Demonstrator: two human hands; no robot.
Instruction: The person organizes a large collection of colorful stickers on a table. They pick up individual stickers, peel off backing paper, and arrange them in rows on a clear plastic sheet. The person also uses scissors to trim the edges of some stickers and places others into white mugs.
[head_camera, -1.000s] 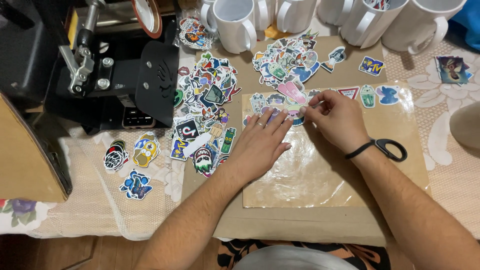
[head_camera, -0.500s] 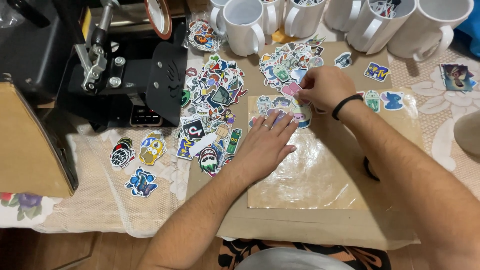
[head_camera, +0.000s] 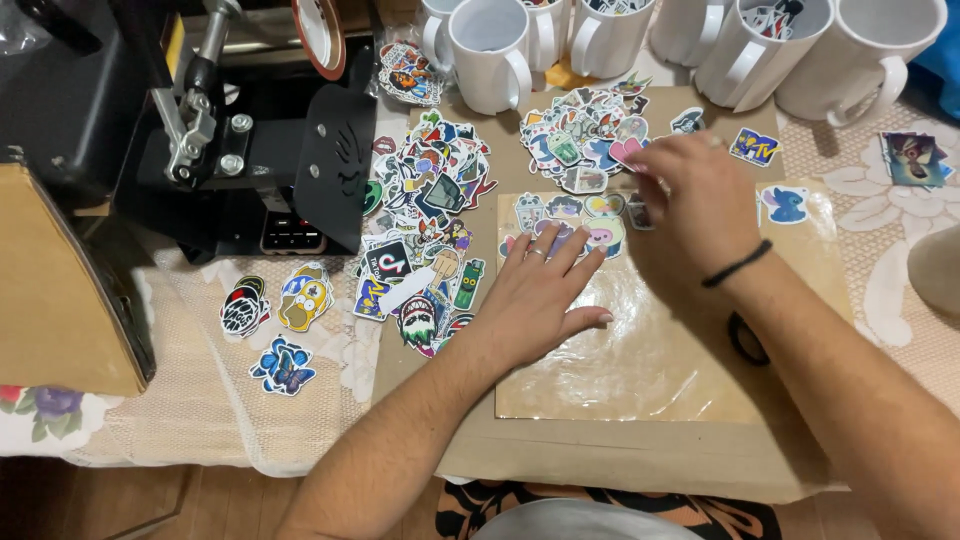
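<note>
Hiding scissors (head_camera: 745, 338), right hand (head_camera: 700, 200) blurred over stickers (head_camera: 585, 135); grip unclear

A single head-worn camera looks steeply down from close above the table's (head_camera: 300, 420) near edge, facing its far edge; no second view shares the scene.

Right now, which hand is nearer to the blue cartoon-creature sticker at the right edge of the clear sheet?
Right. The right hand hovers just left of the blue sticker, apart from it. The left hand lies flat on the clear sheet, farther left and lower.
</note>
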